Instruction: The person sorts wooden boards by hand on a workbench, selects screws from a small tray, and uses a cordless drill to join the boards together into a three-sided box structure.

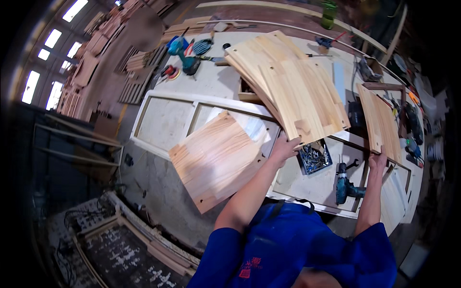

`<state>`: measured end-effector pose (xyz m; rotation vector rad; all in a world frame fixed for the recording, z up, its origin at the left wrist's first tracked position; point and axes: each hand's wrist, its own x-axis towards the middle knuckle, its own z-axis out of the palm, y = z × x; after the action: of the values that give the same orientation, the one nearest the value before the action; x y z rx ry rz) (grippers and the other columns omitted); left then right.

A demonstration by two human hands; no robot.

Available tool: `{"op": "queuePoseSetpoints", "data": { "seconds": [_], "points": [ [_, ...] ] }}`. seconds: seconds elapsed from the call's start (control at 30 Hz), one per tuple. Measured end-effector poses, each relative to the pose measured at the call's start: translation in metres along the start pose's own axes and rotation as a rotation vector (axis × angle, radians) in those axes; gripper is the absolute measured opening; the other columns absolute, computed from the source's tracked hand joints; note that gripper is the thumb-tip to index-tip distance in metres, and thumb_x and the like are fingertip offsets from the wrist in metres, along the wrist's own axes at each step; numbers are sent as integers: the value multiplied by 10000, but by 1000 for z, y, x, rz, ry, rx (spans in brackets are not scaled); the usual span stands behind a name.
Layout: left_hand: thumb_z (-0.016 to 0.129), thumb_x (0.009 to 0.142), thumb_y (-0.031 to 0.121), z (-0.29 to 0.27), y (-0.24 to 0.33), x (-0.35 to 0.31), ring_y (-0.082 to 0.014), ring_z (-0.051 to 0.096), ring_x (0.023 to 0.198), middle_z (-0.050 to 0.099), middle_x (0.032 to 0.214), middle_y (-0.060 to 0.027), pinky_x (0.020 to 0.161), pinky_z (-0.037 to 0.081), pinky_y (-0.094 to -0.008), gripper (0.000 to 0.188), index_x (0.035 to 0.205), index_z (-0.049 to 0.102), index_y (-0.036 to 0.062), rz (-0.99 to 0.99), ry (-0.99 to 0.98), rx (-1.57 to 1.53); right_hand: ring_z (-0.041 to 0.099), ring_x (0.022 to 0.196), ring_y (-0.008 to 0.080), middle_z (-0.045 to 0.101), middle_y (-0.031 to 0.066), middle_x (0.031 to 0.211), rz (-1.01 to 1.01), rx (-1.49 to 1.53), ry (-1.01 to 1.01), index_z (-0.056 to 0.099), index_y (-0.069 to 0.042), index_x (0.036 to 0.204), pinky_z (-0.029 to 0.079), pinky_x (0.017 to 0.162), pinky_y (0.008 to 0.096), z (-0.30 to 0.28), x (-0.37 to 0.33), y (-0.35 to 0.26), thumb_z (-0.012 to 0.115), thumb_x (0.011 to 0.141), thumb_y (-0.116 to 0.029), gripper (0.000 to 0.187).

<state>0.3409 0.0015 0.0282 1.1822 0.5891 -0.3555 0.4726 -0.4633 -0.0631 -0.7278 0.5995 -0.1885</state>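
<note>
My left hand (284, 149) is closed on the near corner of a pale wooden panel (307, 96), the top one of a loose, fanned pile. My right hand (378, 161) grips the near end of a narrower-looking wooden panel (377, 120), which is tilted at the right of the table. Between my arms lie a dark box of screws (315, 157) and a teal cordless drill (343, 186). Another wooden panel (218, 161), with small holes along its edges, lies left of my left forearm. Under the panels, part of a white frame (165, 96) shows.
At the back left of the worktable (216, 86) stand another cordless drill (184, 54) and a red sander (170, 72). A green bottle (328, 15) stands at the far edge. Hand tools crowd the right edge, near a dark power tool (413, 122). Stacked boards (89, 72) fill the left background.
</note>
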Motion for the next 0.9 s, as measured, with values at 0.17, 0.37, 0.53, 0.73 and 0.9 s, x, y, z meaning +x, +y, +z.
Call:
{"op": "queuePoseSetpoints", "data": {
  "seconds": [0.17, 0.37, 0.53, 0.73, 0.9],
  "points": [
    [655, 912, 229, -6, -1, 4, -203, 576, 1089, 566, 1209, -90, 888, 530, -405, 362, 1199, 528, 48, 25, -33, -178, 647, 1064, 259, 620, 129, 1218, 39, -75, 2, 496, -18, 1279, 580, 880, 377, 16, -4, 33, 522, 1002, -147, 306],
    [649, 912, 240, -9, 14, -9, -184, 593, 1052, 607, 1174, -93, 880, 525, -377, 392, 1227, 553, 28, 21, 35, 4, 666, 1020, 238, 663, 113, 1145, 218, -229, -52, 547, -35, 1202, 593, 852, 362, 5, -5, 32, 520, 1011, -229, 274],
    [670, 904, 255, -107, 16, -62, -227, 633, 957, 665, 1015, -145, 856, 507, -319, 385, 1151, 620, -35, 408, 420, 507, 668, 972, 216, 687, 111, 1069, 376, -375, -198, 605, -59, 1051, 571, 792, 339, 8, -85, 46, 540, 1003, -317, 270],
    [721, 871, 275, -306, -4, -158, -283, 546, 1094, 552, 1209, -166, 976, 446, -366, 549, 1264, 513, -48, 267, 1262, 868, 698, 805, 197, 695, 132, 977, 669, -806, -494, 601, -25, 1020, 590, 661, 294, 76, -256, 121, 544, 999, -230, 214],
    [661, 905, 273, -382, -16, -192, -295, 623, 922, 616, 1082, -164, 863, 517, -386, 496, 1251, 534, -58, -70, 843, 89, 695, 830, 168, 688, 115, 1014, 957, -916, -659, 609, -23, 1055, 595, 687, 275, 101, -359, 208, 579, 983, -204, 197]
  ]
}}
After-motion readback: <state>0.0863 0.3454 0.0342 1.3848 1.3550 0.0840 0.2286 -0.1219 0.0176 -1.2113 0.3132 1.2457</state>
